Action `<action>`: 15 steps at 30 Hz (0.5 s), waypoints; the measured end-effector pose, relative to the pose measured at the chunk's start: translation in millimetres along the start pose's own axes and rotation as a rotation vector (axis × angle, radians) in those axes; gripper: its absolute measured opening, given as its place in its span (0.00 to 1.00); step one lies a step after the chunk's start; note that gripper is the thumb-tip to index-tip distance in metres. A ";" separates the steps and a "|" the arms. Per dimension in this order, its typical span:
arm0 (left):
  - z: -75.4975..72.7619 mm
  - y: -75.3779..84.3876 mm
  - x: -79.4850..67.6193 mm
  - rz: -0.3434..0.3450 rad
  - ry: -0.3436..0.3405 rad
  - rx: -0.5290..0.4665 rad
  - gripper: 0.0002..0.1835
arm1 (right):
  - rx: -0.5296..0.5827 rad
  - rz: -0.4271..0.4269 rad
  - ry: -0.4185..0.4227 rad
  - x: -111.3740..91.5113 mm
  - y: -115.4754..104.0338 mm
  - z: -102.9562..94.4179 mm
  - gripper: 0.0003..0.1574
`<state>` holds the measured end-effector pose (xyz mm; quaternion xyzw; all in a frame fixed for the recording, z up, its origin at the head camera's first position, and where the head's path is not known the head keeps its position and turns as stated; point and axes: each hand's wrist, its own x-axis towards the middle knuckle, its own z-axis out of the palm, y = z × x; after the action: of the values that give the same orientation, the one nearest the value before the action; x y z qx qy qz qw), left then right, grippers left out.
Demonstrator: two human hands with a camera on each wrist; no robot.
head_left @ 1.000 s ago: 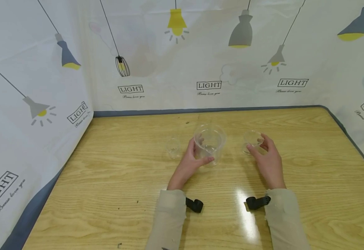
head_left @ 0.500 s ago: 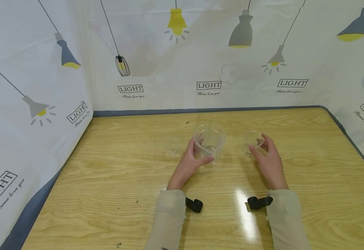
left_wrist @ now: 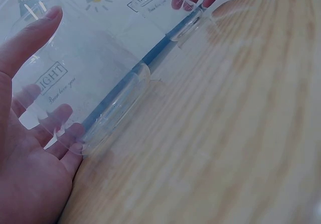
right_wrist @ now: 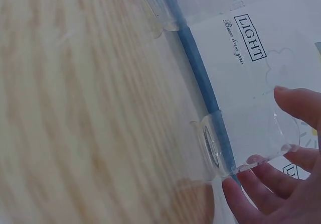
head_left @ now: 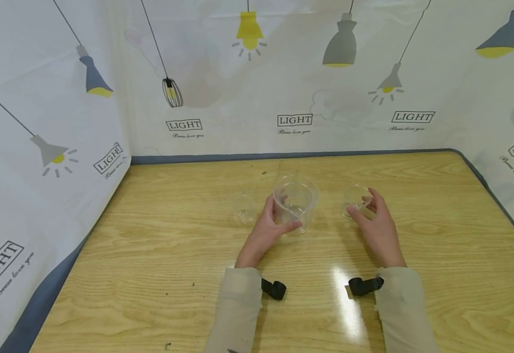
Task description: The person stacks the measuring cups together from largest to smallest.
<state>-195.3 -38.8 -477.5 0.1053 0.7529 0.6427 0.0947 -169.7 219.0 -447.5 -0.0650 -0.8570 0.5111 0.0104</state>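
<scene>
A large clear cup (head_left: 295,203) stood upright on the desk (head_left: 142,274), near the middle of its far half. The person's left hand (head_left: 269,228) held it from the left, the fingers (left_wrist: 72,158) curled behind its wall and the thumb across the near side. To the right, well apart from the large cup, a smaller clear cup (head_left: 354,198) stood upright, gripped from its right side by the right hand (head_left: 379,229), whose fingers (right_wrist: 281,183) bent around the far side while the thumb lay at the near side. Another small clear cup (head_left: 244,210) was on the desk just left of the left hand, touched by neither hand. Both wrists came out of light beige sleeves (head_left: 239,306), each with a small black device (head_left: 278,290) at the inner side of its cuff. A few dark specks (head_left: 193,284) dotted the wood-grained surface. Behind, a white backdrop (head_left: 221,93) printed with hanging lamps and the word "LIGHT" rose from a blue-grey strip (head_left: 239,158) along the far edge.
</scene>
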 end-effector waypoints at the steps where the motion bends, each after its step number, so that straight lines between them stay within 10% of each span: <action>1: 0.0 0.0 -0.1 -0.002 0.001 0.003 0.47 | -0.004 -0.001 0.001 0.2 0.1 0.1 0.54; 15: 0.0 -0.5 0.2 -0.004 -0.003 0.009 0.48 | -0.013 -0.041 0.020 1.0 2.3 1.7 0.52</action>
<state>-195.5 -38.8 -477.9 0.1053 0.7559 0.6389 0.0966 -170.6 218.8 -450.4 -0.0526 -0.8614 0.5043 0.0292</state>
